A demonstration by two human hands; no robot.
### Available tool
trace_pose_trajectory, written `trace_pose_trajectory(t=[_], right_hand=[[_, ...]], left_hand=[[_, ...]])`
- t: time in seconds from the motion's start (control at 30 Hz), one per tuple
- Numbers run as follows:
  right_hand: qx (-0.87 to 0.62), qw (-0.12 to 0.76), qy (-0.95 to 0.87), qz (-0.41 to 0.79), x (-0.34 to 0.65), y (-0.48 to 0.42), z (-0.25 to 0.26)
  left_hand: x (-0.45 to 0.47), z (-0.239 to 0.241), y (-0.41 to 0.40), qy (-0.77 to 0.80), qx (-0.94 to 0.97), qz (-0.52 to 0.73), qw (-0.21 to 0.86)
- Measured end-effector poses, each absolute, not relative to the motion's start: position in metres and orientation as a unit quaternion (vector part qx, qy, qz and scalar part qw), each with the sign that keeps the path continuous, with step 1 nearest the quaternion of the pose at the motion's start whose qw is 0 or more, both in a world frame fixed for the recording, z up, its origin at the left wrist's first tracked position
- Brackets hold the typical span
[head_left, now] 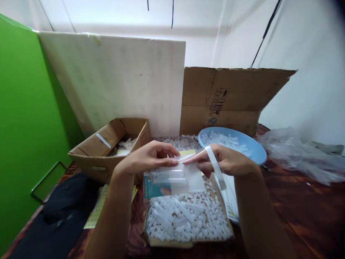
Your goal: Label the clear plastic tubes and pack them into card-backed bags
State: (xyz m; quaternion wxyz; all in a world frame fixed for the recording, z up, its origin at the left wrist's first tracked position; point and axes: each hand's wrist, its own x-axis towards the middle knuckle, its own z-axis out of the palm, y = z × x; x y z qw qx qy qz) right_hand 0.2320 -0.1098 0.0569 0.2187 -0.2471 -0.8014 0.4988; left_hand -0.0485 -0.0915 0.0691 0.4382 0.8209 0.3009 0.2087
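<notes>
My left hand (152, 158) pinches the upper edge of a clear plastic bag (195, 180) between thumb and fingers. Inside the bag show a teal printed card (157, 189) and pale translucent tubes (175, 177). At the same edge my right hand (225, 158) has its index finger stretched along the plastic, its other fingers curled by the bag; their exact hold is partly hidden. A white strip (214, 162) runs over the right fingers and hangs down. Below the bag, a shallow cardboard tray (172, 243) holds many small white pieces and several longer clear tubes (185, 212).
An open cardboard box (88, 163) stands at left, a blue basin (258, 154) of translucent pieces at back right. Around them lie yellow label sheets (94, 217), a dark cap (59, 216), white packets (229, 198) and crumpled plastic (299, 154). Cardboard panels (223, 86) rise behind.
</notes>
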Motion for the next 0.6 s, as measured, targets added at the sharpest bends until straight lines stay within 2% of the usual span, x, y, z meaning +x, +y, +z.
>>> trace_pose_trajectory(t=[0.1,0.27,0.4,0.6], right_hand=[[-0.229,0.245,-0.803,0.493,0.226,-0.112,0.062],[-0.272,0.240,-0.839,0.405,0.215,-0.111,0.059],[-0.286,0.256,-0.817,0.430,0.212,-0.108,0.051],[-0.292,0.343,-0.816,0.363,0.212,-0.108,0.055]], left_hand=[[-0.048,0.068,-0.091,0.302,0.813,0.229,0.442],[-0.044,0.067,-0.094,0.326,0.797,0.264,0.434],[-0.038,0.066,-0.096,0.332,0.785,0.265,0.451],[-0.033,0.070,-0.100,0.305,0.788,0.280,0.456]])
